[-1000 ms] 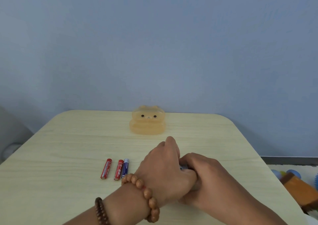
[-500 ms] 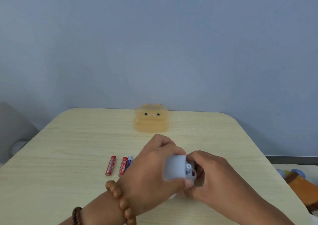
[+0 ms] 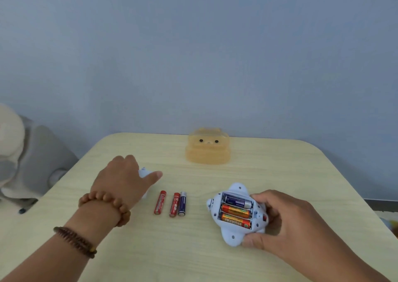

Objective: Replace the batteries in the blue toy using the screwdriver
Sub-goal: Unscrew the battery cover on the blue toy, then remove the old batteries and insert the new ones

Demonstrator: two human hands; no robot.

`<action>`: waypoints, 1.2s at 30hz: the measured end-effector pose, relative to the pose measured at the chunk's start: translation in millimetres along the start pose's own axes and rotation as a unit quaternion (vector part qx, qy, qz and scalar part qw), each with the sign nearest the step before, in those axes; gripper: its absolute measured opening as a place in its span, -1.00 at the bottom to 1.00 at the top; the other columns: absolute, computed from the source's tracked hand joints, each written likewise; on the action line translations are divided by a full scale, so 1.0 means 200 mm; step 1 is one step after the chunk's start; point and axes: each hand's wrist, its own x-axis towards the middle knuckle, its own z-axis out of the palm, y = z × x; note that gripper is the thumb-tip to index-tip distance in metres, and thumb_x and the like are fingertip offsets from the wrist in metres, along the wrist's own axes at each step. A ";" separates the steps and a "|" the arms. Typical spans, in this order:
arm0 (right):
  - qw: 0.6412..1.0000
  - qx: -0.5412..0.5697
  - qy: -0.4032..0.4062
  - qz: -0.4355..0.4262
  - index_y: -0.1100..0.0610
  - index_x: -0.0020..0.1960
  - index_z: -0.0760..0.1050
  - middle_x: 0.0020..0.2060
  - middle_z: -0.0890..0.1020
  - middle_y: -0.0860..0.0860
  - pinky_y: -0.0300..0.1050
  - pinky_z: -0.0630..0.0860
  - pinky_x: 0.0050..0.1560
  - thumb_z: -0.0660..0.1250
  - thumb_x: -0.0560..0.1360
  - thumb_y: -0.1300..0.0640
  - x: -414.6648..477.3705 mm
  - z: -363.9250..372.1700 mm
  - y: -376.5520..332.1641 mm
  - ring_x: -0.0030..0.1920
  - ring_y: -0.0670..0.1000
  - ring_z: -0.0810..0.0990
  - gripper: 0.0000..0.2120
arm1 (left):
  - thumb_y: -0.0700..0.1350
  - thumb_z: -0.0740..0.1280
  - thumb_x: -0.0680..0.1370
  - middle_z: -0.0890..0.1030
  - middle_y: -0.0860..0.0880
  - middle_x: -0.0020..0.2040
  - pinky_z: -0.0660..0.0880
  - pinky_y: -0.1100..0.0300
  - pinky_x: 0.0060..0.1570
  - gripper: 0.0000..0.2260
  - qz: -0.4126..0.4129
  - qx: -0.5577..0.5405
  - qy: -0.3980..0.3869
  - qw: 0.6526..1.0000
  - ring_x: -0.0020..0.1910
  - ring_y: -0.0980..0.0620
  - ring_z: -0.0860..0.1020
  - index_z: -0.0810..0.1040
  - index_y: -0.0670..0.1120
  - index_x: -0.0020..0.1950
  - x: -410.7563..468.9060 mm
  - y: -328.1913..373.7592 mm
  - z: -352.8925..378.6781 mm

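The blue toy (image 3: pixel 234 234) lies upside down on the table, right of centre, with its battery bay uncovered. Three batteries (image 3: pixel 235 211) sit inside it, one dark blue and two orange. My right hand (image 3: pixel 286 221) grips the toy from its right side. My left hand (image 3: pixel 122 178) is out to the left over the table, closed on a pale blue piece (image 3: pixel 143 171), most likely the battery cover, mostly hidden under my fingers. Three loose batteries (image 3: pixel 171 204), two red and one dark blue, lie side by side between my hands. I see no screwdriver.
A translucent orange bear-shaped box (image 3: pixel 207 149) stands at the back of the wooden table (image 3: pixel 280 174), near the wall. A grey and white soft object (image 3: pixel 25 159) sits off the table's left edge. The table's right edge falls away past my right hand.
My hands were clasped together around the toy. They have separated: my left hand carried the pale blue piece off to the left, and my right hand holds the toy with its battery bay exposed.
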 end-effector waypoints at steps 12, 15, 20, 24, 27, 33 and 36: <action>1.000 0.010 -0.003 0.004 -0.24 0.08 0.56 0.03 0.60 -0.33 -0.25 0.58 -0.12 0.60 0.15 -0.36 -0.01 0.00 0.01 -0.06 -0.16 0.61 -0.44 | 0.45 0.24 0.40 0.47 -0.02 -0.17 0.38 0.21 -0.34 -0.43 0.001 0.009 -0.034 0.999 -0.26 0.04 0.51 0.46 -0.08 -0.10 -0.04 0.02 0.09; 1.000 0.023 -0.003 0.008 -0.24 0.07 0.56 0.02 0.62 -0.29 -0.15 0.62 -0.09 0.60 0.14 -0.35 -0.01 0.00 0.00 -0.09 -0.13 0.63 -0.44 | 0.43 0.22 0.42 0.47 -0.02 -0.17 0.40 0.20 -0.34 -0.46 -0.001 0.008 -0.032 0.999 -0.27 0.05 0.51 0.45 -0.07 -0.11 -0.04 0.02 0.09; 0.999 0.028 -0.002 0.014 -0.24 0.07 0.55 -0.02 0.64 -0.27 -0.10 0.64 -0.06 0.61 0.17 -0.32 -0.02 0.00 0.00 -0.11 -0.14 0.63 -0.46 | 0.33 0.20 0.52 0.50 -0.05 -0.14 0.45 0.14 -0.26 -0.53 -0.011 0.000 -0.035 0.999 -0.23 -0.01 0.53 0.50 -0.09 -0.07 -0.04 0.01 0.09; 1.000 0.027 -0.001 0.013 -0.22 0.05 0.54 -0.04 0.64 -0.20 -0.06 0.64 -0.06 0.61 0.18 -0.33 -0.02 0.00 0.00 -0.11 -0.12 0.62 -0.48 | 0.28 0.18 0.55 0.54 -0.11 0.10 0.49 0.05 -0.05 -0.51 -0.017 0.004 -0.028 0.999 0.01 -0.12 0.56 0.51 -0.09 0.20 -0.05 0.03 0.00; 0.999 0.031 0.000 0.016 -0.21 0.04 0.55 -0.05 0.65 -0.18 -0.05 0.64 -0.05 0.63 0.18 -0.29 -0.01 0.00 0.00 -0.11 -0.10 0.63 -0.50 | 0.22 0.23 0.54 0.58 -0.04 0.12 0.52 0.02 0.03 -0.59 0.079 -0.073 0.063 0.992 0.05 -0.07 0.58 0.51 -0.03 0.22 -0.08 0.19 -0.15; 0.999 0.046 -0.002 0.012 -0.22 0.06 0.59 -0.05 0.67 -0.24 -0.12 0.66 -0.05 0.66 0.18 -0.22 0.00 -0.01 -0.02 -0.10 -0.16 0.67 -0.50 | 0.04 0.33 0.51 0.57 0.13 0.21 0.50 0.13 0.19 -0.68 0.323 -0.210 -0.099 0.917 0.19 0.15 0.52 0.46 0.11 0.26 -0.28 0.70 -0.12; 0.999 0.044 -0.007 0.021 -0.20 0.03 0.58 -0.09 0.67 -0.22 -0.20 0.64 -0.07 0.67 0.20 -0.17 -0.01 -0.01 -0.01 -0.10 -0.21 0.65 -0.53 | -0.02 0.31 0.51 0.59 0.13 0.14 0.54 0.18 0.12 -0.70 0.302 -0.246 -0.176 0.904 0.13 0.20 0.53 0.48 0.12 0.24 -0.33 0.74 -0.01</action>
